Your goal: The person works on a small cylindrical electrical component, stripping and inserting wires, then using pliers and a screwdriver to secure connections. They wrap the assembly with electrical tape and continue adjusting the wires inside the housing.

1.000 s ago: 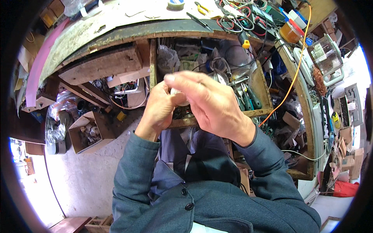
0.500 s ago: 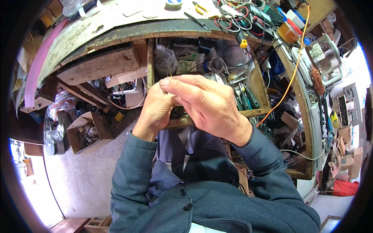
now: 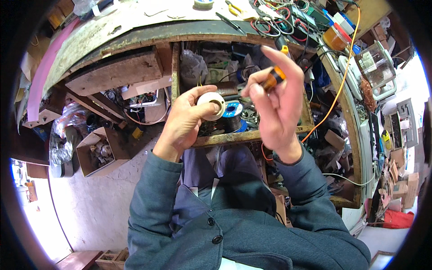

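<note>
My left hand grips a cream-white round plastic part with a hollow centre, the thumb pressed into its opening. To its right, my right hand is raised with a screwdriver between thumb and fingers. The screwdriver's handle is orange and dark; its shaft is blurred or hidden. Both hands are above an open wooden drawer. Inside that drawer, just right of the white part, stands a spool of wire with a blue-and-white end.
Behind the drawer runs a workbench top with yellow-handled pliers, a black pen-like tool and tangled leads. An orange cable hangs down on the right. A cardboard box sits on the floor at left.
My right hand has come off my left and moved right and up, the screwdriver now showing in it. The white part and the wire spool have come into view.
</note>
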